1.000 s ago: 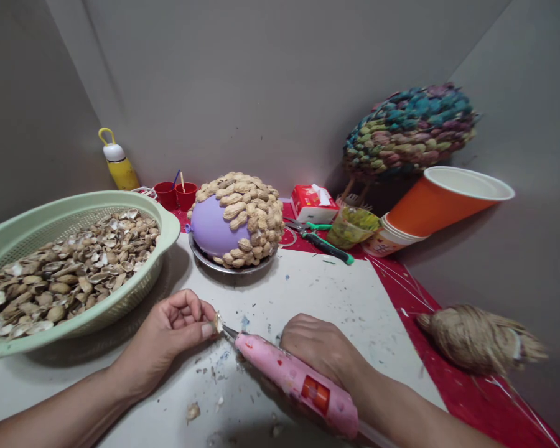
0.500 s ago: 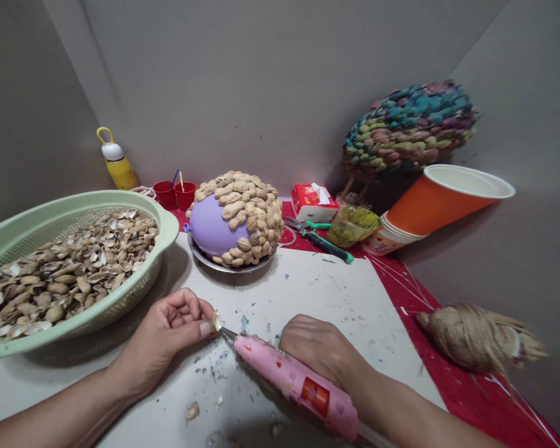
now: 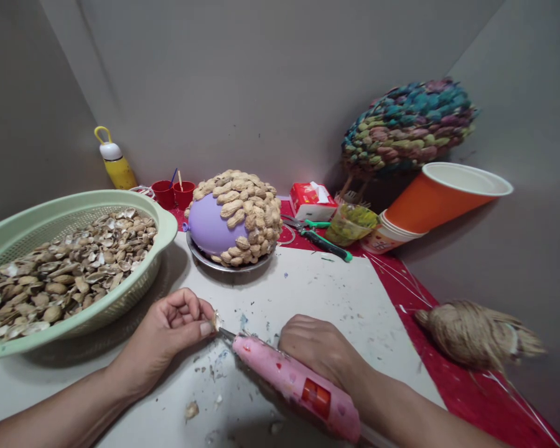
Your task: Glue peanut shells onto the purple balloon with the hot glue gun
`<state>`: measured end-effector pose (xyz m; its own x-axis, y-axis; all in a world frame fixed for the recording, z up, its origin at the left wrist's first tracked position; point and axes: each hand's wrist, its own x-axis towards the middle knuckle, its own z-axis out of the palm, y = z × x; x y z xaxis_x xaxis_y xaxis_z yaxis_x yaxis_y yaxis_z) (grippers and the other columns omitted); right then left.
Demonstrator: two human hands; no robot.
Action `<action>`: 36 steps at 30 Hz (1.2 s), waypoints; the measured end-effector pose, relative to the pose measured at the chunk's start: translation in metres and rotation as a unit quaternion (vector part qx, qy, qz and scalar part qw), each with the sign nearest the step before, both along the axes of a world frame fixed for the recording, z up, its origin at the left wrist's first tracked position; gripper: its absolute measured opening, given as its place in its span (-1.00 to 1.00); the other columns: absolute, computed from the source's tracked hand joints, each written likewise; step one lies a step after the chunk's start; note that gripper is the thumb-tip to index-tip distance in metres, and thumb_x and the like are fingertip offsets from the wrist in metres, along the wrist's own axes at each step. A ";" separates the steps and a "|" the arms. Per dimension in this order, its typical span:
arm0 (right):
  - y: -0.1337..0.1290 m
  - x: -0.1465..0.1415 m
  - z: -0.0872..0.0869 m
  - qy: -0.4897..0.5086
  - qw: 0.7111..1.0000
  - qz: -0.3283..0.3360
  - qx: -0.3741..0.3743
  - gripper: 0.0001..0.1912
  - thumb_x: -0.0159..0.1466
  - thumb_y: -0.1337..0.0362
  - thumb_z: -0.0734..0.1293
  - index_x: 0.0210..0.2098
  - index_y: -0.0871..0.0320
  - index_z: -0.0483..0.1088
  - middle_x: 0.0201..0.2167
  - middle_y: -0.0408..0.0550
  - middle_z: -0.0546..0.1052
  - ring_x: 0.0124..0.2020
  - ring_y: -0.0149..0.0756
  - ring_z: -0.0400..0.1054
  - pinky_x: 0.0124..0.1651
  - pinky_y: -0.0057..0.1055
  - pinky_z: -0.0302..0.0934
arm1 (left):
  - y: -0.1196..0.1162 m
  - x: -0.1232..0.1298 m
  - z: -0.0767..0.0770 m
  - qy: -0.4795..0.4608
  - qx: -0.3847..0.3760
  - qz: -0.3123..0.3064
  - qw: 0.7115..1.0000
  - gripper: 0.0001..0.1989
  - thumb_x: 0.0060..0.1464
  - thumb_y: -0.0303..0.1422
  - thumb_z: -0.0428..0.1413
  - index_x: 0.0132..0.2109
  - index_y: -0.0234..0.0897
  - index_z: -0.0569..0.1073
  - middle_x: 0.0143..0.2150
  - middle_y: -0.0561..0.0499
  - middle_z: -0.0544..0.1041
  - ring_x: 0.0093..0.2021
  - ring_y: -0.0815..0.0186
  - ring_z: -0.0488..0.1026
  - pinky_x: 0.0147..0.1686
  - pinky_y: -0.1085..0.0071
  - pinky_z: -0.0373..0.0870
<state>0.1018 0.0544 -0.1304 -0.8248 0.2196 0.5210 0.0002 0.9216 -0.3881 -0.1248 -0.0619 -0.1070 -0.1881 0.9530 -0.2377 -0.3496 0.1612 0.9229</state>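
My left hand [image 3: 177,323] pinches a small peanut shell [image 3: 215,320] between thumb and forefinger. My right hand [image 3: 310,345] grips a pink glue gun [image 3: 294,382], its metal tip close to the shell; whether they touch is hard to tell. Beyond my hands, a purple balloon [image 3: 214,227] partly covered with peanut shells [image 3: 261,214] rests in a metal dish [image 3: 231,269]. On the left, a green basket [image 3: 165,233] holds many loose shells [image 3: 74,267].
Pliers [image 3: 326,244], a tissue box [image 3: 312,200], a plastic bowl [image 3: 350,225] and orange paper cups [image 3: 429,202] stand at the back right. A twine bundle [image 3: 471,333] lies at the right. A yellow bottle [image 3: 118,171] and red cups [image 3: 183,196] stand behind the basket.
The view has shifted very slightly. Both hands, the shell and the glue gun hold nearly the same positions.
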 end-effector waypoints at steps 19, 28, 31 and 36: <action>0.000 -0.004 0.007 0.015 1.000 0.005 -0.004 -0.57 0.40 0.30 0.04 -0.62 0.10 0.06 -0.72 -0.25 0.22 -0.68 -0.45 0.02 -0.53 -0.43 -0.01 | 0.001 0.004 0.004 0.034 -0.011 -0.012 0.999 -0.65 -0.10 -0.39 0.35 -0.44 -0.29 0.27 -0.34 0.06 0.53 -0.38 0.46 0.36 -0.34 0.53 0.29; 0.000 0.000 0.002 -0.015 1.000 -0.005 -0.012 -0.55 0.42 0.24 0.00 -0.60 0.11 0.12 -0.69 -0.20 0.27 -0.65 -0.42 0.08 -0.47 -0.40 0.02 | 0.002 0.003 0.001 0.028 -0.018 0.002 0.999 -0.66 -0.10 -0.41 0.35 -0.44 -0.28 0.28 -0.35 0.06 0.53 -0.41 0.47 0.35 -0.36 0.54 0.28; -0.001 0.000 0.000 -0.023 1.000 -0.013 0.005 -0.56 0.41 0.25 0.02 -0.61 0.11 0.10 -0.71 -0.19 0.26 -0.66 -0.41 0.07 -0.49 -0.40 -0.01 | 0.002 0.003 0.001 0.028 -0.016 0.005 0.999 -0.66 -0.09 -0.40 0.35 -0.44 -0.28 0.28 -0.36 0.07 0.53 -0.42 0.48 0.34 -0.37 0.55 0.28; -0.002 0.000 -0.002 -0.050 0.998 -0.021 0.022 -0.58 0.39 0.27 0.03 -0.60 0.10 0.11 -0.70 -0.18 0.27 -0.65 -0.40 0.08 -0.47 -0.38 0.00 | 0.003 0.002 0.001 0.021 -0.013 0.005 1.000 -0.68 -0.06 -0.42 0.33 -0.43 -0.28 0.28 -0.34 0.09 0.53 -0.41 0.49 0.34 -0.37 0.56 0.27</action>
